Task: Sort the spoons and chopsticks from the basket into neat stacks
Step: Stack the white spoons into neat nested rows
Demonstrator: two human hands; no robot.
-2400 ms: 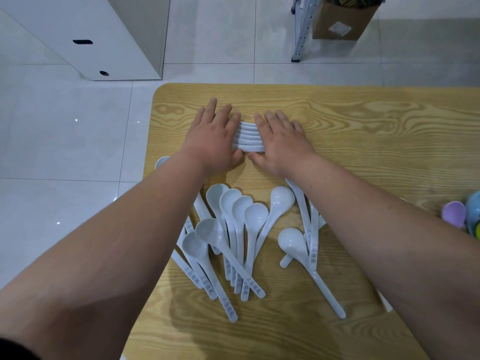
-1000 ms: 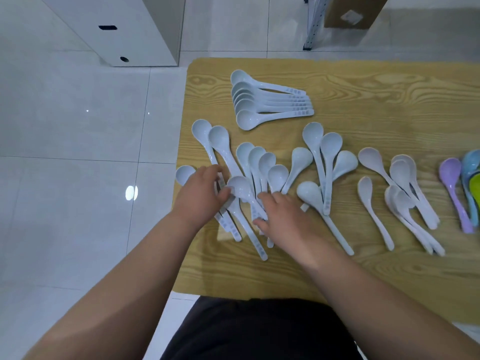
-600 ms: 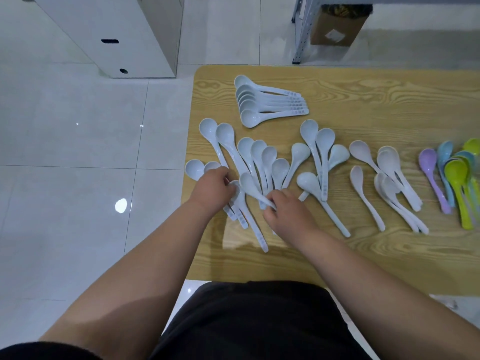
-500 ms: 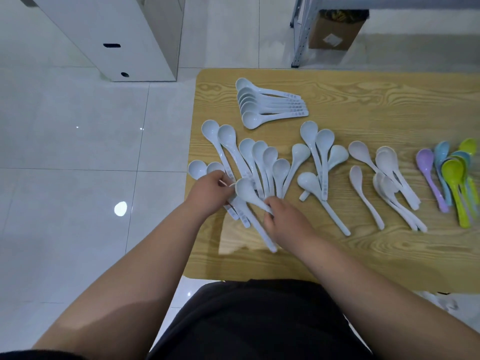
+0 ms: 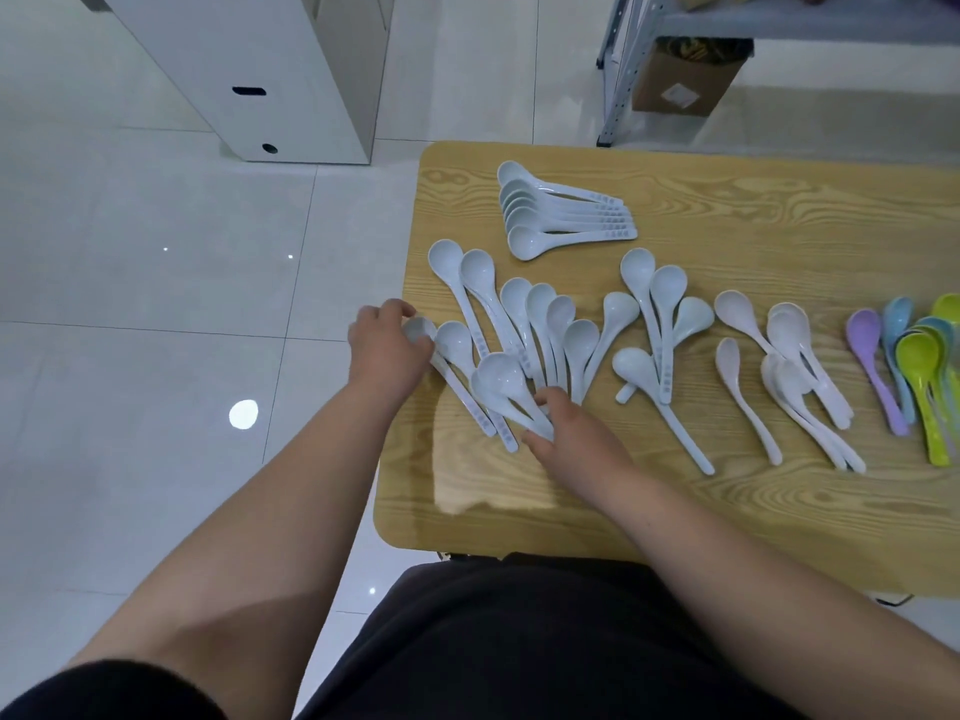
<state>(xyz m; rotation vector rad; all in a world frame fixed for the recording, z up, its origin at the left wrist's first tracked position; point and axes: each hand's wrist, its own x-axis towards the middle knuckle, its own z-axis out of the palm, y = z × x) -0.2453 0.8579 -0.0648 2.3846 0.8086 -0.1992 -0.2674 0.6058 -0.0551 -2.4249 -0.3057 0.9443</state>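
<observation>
Several pale blue soup spoons (image 5: 550, 330) lie loose on the left half of the wooden table (image 5: 727, 511). My left hand (image 5: 387, 350) curls over the bowl of one spoon (image 5: 418, 330) at the table's left edge. My right hand (image 5: 571, 433) pinches the handle of another pale blue spoon (image 5: 498, 379), whose bowl lies over the loose ones. A neat nested stack of spoons (image 5: 561, 215) lies further back. No chopsticks or basket are in view.
White spoons (image 5: 789, 376) lie in a loose group to the right, and coloured spoons (image 5: 914, 366) lie at the far right edge. On the tiled floor beyond stand a white cabinet (image 5: 291, 70), a metal rack leg (image 5: 618, 70) and a cardboard box (image 5: 685, 80).
Both hands left the far stack and came back to the loose spoons. My left hand then slid left onto the spoon at the table edge. My right hand kept its spoon handle.
</observation>
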